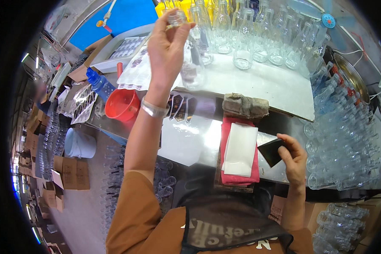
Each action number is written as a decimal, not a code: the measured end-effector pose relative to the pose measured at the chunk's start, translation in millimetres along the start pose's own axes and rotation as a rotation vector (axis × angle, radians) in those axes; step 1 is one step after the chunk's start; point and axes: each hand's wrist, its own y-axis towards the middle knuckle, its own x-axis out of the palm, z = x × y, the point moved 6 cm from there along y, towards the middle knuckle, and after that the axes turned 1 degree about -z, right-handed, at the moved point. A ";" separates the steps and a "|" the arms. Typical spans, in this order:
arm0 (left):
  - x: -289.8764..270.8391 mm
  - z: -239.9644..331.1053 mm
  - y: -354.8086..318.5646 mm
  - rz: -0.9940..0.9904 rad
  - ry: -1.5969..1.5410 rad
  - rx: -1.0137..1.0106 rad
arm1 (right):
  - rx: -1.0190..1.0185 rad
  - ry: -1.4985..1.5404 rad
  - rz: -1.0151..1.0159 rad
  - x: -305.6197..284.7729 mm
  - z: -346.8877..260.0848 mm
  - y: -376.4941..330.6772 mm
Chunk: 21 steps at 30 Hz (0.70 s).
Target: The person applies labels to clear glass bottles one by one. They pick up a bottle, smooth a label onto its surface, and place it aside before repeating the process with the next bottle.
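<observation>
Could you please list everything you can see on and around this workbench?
held glass bottle: one, clear, raised by its neck over the bench
standing glass bottles: many, clear, back of the white board
lying bottles: many, clear, stacked at right
dark label: one, black, near the bench's front edge
white sheets: a stack, on a pink cloth
sponge block: one, grey-brown, behind the cloth
funnel: one, red, left of the bench
label sheets: several, left
cardboard boxes: several, brown, on the floor
left hand: holds the bottle
right hand: fingers pinch the label
</observation>
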 end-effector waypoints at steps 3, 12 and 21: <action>8.1 -54.3 11.6 -0.004 0.012 0.004 | 0.046 0.008 0.020 -7.8 0.4 38.1; 19.1 -108.9 15.8 0.051 0.007 -0.074 | -0.557 -0.543 0.137 20.0 -110.8 233.2; 14.1 -26.1 -12.1 0.117 0.066 0.131 | -0.554 -0.901 0.142 43.4 -111.1 334.3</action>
